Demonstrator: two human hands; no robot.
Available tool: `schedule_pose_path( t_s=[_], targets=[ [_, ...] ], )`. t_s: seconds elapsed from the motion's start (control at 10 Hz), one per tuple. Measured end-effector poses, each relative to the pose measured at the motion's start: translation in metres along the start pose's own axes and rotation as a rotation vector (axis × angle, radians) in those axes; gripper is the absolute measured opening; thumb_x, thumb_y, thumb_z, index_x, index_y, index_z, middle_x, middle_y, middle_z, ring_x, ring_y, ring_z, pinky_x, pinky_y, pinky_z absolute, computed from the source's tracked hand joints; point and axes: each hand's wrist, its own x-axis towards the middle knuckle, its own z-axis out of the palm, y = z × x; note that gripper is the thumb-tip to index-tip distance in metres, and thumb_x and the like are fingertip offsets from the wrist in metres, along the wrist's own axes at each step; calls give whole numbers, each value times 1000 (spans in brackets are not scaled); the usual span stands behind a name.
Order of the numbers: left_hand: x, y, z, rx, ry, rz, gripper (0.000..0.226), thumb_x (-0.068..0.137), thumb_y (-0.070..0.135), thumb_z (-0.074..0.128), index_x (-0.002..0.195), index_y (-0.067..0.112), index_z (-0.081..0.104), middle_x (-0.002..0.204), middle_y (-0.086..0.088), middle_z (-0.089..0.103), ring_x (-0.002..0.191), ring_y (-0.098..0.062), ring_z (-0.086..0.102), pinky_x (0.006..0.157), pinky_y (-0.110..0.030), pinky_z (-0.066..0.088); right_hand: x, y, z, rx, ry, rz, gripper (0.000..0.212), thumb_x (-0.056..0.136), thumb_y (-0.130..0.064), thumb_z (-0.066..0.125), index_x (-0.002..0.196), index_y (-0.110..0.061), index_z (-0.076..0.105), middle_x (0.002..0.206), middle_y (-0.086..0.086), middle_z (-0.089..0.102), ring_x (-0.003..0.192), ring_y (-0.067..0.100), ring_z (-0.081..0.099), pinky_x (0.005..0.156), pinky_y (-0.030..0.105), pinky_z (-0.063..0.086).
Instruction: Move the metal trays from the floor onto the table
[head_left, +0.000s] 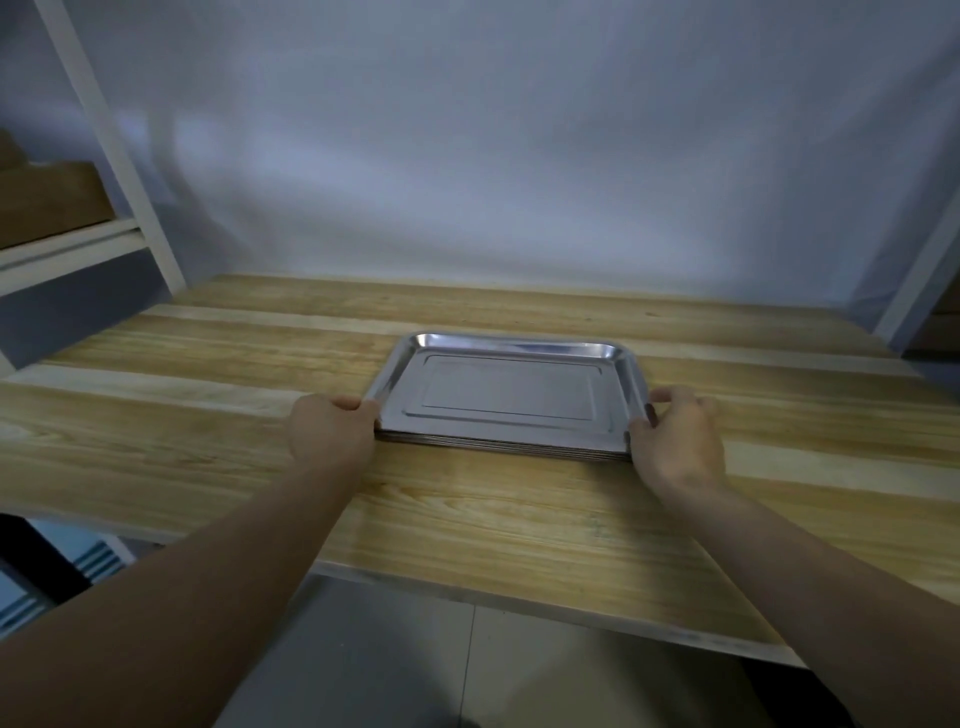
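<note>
While resting flat on the pale wooden plank table (208, 415), nearer its front edge than its back: a stack of shiny rectangular metal trays (506, 395). Gripped at the left rim by the left hand (330, 431), fingers curled over the edge. Pinched at the right rim by the right hand (675, 441). Behind, a white cloth backdrop (493, 156).

Legible text, labels, brands, numbers, signs: none found.
</note>
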Motion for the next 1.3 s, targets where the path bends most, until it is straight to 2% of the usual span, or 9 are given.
schedule_pose_path(
  t_s=[0.1, 0.3, 0.4, 0.5, 0.6, 0.8, 1.0, 1.2, 1.3],
  targets=[
    [-2, -2, 1, 35, -5, 14, 44, 91, 25, 62, 130, 5, 59, 123, -15, 65, 109, -28, 62, 96, -40, 51, -11, -6, -3, -143, 75, -160, 40, 86, -18, 62, 126, -17, 56, 130, 11, 46, 123, 31, 42, 100, 39, 34],
    [-20, -3, -1, 304, -117, 556, 41, 85, 46, 63, 122, 27, 64, 130, 4, 59, 125, -19, 44, 103, -39, 31, -30, -17, 0, -213, -69, -595, 31, 90, -42, 57, 117, -30, 64, 123, -8, 53, 123, 14, 39, 95, 32, 22],
    [-27, 2, -2, 411, -284, 721, 42, 79, 52, 67, 117, 35, 67, 125, 11, 61, 124, -12, 43, 104, -35, 24, -35, -22, 3, -271, -198, -673, 39, 86, -54, 56, 117, -32, 65, 115, -11, 55, 117, 11, 41, 101, 34, 23],
    [-28, 7, -2, 561, -344, 772, 37, 81, 50, 66, 115, 36, 67, 118, 11, 63, 117, -12, 49, 108, -34, 25, -37, -22, 4, -289, -291, -676, 34, 89, -46, 58, 118, -29, 65, 113, -10, 56, 112, 13, 44, 99, 35, 26],
    [-28, 9, -2, 616, -357, 796, 25, 86, 41, 65, 108, 31, 71, 102, 7, 66, 98, -13, 56, 102, -38, 37, -35, -22, 5, -300, -316, -699, 28, 93, -35, 57, 119, -27, 65, 113, -8, 55, 110, 15, 46, 97, 35, 29],
    [-28, 18, -1, 646, -392, 753, 27, 87, 35, 67, 111, 26, 72, 98, 6, 68, 87, -11, 61, 79, -25, 47, -32, -24, 2, -360, -334, -768, 26, 94, -35, 55, 117, -28, 66, 108, -8, 55, 104, 15, 48, 94, 34, 33],
    [-35, 22, -2, 655, -399, 672, 28, 87, 31, 67, 114, 24, 71, 107, 3, 69, 93, -12, 61, 86, -29, 51, -37, -29, 0, -369, -335, -713, 27, 94, -34, 55, 119, -29, 65, 113, -6, 56, 108, 16, 48, 96, 35, 32],
    [-46, 21, -14, 619, -424, 564, 56, 82, 34, 71, 135, 29, 54, 134, 0, 57, 122, -21, 52, 105, -40, 43, -42, -41, -8, -392, -432, -625, 40, 93, -39, 55, 132, -29, 53, 128, -1, 53, 121, 21, 45, 103, 40, 28],
    [-49, 23, -30, 456, -424, 478, 59, 85, 30, 69, 141, 25, 48, 139, -3, 53, 121, -20, 52, 103, -37, 45, -48, -46, -15, -340, -467, -578, 49, 92, -42, 54, 139, -30, 45, 138, 0, 48, 130, 21, 40, 108, 41, 25]
  ],
)
